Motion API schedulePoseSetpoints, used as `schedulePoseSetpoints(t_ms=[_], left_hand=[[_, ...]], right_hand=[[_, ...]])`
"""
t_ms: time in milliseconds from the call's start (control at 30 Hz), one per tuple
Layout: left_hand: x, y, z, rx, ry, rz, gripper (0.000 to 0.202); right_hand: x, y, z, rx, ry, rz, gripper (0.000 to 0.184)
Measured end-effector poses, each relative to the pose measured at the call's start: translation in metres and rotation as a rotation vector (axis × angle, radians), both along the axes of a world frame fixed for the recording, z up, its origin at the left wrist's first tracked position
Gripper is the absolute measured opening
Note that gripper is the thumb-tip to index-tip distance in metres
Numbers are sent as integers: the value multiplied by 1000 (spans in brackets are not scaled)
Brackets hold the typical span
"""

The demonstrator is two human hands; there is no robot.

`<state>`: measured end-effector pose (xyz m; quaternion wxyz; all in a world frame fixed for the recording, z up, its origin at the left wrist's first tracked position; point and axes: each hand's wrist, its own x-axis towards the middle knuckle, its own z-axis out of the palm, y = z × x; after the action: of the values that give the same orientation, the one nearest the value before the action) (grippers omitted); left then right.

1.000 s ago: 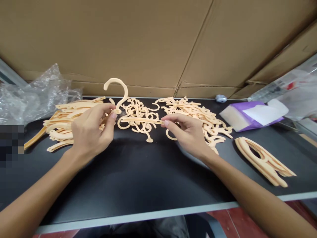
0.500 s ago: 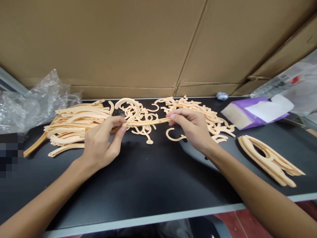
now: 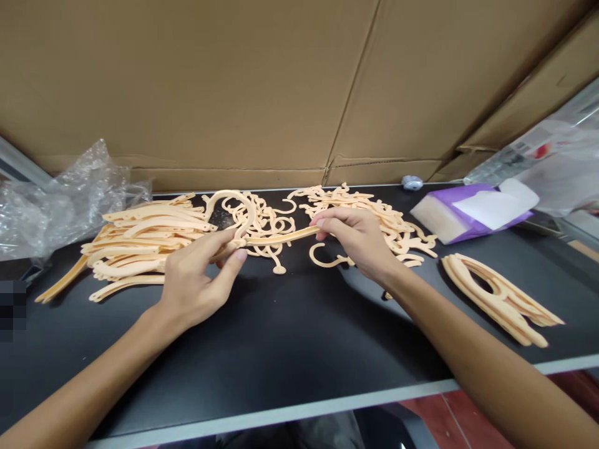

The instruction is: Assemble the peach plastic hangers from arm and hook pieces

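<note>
Head view, held hanger (image 3: 283,237), blurred bag print (image 3: 541,151)

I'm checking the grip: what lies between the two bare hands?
In the head view, a slender cream strip bridges the left hand and right hand. A cream hook rises at its left end; tangled cream hooks lie behind.

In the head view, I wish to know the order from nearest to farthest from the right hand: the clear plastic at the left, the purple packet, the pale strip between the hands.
1. Pale strip: its end pinched in the right hand.
2. Purple packet: to the right, toward the back.
3. Clear plastic: far left.
</note>
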<state>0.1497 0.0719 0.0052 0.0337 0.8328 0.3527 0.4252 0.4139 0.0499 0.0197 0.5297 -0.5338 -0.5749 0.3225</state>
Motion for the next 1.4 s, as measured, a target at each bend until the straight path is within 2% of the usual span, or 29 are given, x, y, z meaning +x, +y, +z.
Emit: schedulePoseSetpoints(t_ms=[167, 267, 400, 567, 633, 733, 833, 1033, 1267, 1400], left_hand=[[0, 2, -4, 18, 68, 27, 13], [2, 1, -4, 41, 59, -1, 11], [7, -6, -1, 62, 15, -32, 8], [13, -17, 0, 65, 12, -109, 5], [14, -18, -2, 79, 15, -143, 8], [13, -18, -4, 81, 34, -179, 12], [12, -16, -3, 95, 50, -222, 16], [9, -15, 0, 86, 114, -331, 22], [6, -6, -4, 222, 166, -295, 29], [5, -2, -5, 230, 195, -295, 31]], right_hand=[[-3, -1, 0, -57, 47, 50, 15], [-6, -3, 1, -93, 211, 89, 15], [-19, -11, 4, -179, 438, 205, 27], [-40, -24, 2, -349, 441, 334, 32], [-43, -26, 0, -378, 458, 326, 30], [-37, -24, 0, -326, 500, 254, 25], [-27, -19, 3, -286, 478, 240, 21], [-17, -19, 7, -226, 275, 344, 16], [-16, -23, 15, -154, 119, 327, 14], [-16, -24, 16, -106, 48, 300, 12]])
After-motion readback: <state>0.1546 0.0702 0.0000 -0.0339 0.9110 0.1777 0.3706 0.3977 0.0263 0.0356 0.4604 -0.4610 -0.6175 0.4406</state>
